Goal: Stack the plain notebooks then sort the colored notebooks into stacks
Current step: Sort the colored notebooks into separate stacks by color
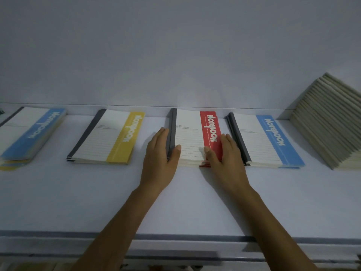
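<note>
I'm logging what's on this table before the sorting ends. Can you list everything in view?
Blue-topped pile: one, blue cover on top, yellow edges showing below, far left.
Yellow notebook stack: one, yellow band, left of centre.
Red notebook stack: one, red band, centre.
Blue notebook stack: one, blue band, right of the red one.
Plain notebook stack: one, tall, grey-beige, far right.
Table: one, white, under everything.
Wall: one, pale, behind.
Left hand: one, pressing the red stack's spine side, thumb on top.
Right hand: one, pressing its red-band side, thumb on top.
</note>
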Demonstrator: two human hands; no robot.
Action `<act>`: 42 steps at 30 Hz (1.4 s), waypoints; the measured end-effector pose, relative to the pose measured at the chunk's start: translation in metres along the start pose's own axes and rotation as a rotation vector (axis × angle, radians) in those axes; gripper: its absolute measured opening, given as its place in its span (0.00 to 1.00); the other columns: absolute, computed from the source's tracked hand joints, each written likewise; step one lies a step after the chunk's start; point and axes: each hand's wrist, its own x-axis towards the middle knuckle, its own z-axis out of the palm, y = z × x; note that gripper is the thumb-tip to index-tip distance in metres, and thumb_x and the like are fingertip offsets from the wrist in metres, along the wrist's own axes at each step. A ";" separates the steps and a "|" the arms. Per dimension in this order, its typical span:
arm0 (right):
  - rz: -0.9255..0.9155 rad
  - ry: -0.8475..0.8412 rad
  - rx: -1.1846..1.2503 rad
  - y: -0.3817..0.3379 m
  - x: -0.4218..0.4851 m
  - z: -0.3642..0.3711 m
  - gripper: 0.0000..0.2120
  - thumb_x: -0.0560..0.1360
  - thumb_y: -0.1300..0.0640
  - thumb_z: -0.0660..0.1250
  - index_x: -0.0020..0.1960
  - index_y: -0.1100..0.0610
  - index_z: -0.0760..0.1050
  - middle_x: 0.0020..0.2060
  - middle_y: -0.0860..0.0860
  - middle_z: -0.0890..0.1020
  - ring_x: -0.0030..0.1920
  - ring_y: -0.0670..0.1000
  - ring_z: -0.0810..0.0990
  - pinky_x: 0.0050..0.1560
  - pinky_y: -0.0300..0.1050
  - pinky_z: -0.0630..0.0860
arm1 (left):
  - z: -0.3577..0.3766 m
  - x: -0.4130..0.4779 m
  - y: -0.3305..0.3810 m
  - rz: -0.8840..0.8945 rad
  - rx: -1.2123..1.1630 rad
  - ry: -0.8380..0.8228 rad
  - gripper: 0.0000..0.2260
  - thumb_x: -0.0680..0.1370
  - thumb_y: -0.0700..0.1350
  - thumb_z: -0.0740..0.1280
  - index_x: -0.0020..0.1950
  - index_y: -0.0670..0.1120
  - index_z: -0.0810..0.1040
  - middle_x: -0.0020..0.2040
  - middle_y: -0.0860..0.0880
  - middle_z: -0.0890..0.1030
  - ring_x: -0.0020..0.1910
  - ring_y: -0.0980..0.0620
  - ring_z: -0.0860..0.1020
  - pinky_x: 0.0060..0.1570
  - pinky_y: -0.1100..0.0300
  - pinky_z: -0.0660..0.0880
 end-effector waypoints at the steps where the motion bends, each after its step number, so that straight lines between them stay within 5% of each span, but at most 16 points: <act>1: -0.017 0.032 -0.019 -0.004 -0.002 -0.002 0.32 0.77 0.40 0.59 0.76 0.54 0.57 0.75 0.51 0.61 0.73 0.53 0.62 0.71 0.54 0.62 | -0.007 -0.005 0.001 0.036 0.006 0.011 0.25 0.79 0.48 0.63 0.74 0.44 0.62 0.74 0.47 0.64 0.73 0.51 0.61 0.65 0.66 0.57; 7: -0.169 0.073 -0.063 -0.059 -0.039 0.020 0.28 0.78 0.45 0.60 0.75 0.53 0.61 0.75 0.49 0.60 0.75 0.50 0.57 0.73 0.48 0.56 | -0.070 -0.034 -0.018 0.191 0.067 0.068 0.24 0.79 0.52 0.61 0.73 0.45 0.64 0.71 0.48 0.68 0.70 0.51 0.65 0.64 0.66 0.58; 16: -0.307 -0.036 0.019 -0.169 -0.125 0.120 0.24 0.79 0.47 0.60 0.72 0.53 0.66 0.74 0.50 0.63 0.75 0.49 0.58 0.70 0.38 0.51 | -0.218 -0.104 -0.096 0.097 0.107 0.205 0.24 0.78 0.51 0.63 0.72 0.46 0.66 0.70 0.49 0.71 0.69 0.51 0.67 0.63 0.63 0.63; 25: -0.419 -0.115 0.136 -0.266 -0.212 0.211 0.24 0.79 0.48 0.61 0.73 0.54 0.65 0.73 0.51 0.65 0.74 0.50 0.59 0.72 0.44 0.56 | -0.340 -0.176 -0.186 0.016 0.168 0.226 0.24 0.79 0.48 0.64 0.74 0.49 0.63 0.71 0.51 0.67 0.70 0.56 0.62 0.67 0.63 0.59; 42: -0.284 -0.104 0.104 -0.296 -0.168 0.276 0.21 0.78 0.49 0.63 0.69 0.53 0.68 0.69 0.50 0.70 0.69 0.49 0.67 0.67 0.43 0.62 | -0.368 -0.126 -0.259 -0.027 0.094 0.169 0.20 0.81 0.46 0.58 0.74 0.49 0.63 0.71 0.52 0.68 0.70 0.56 0.63 0.65 0.64 0.59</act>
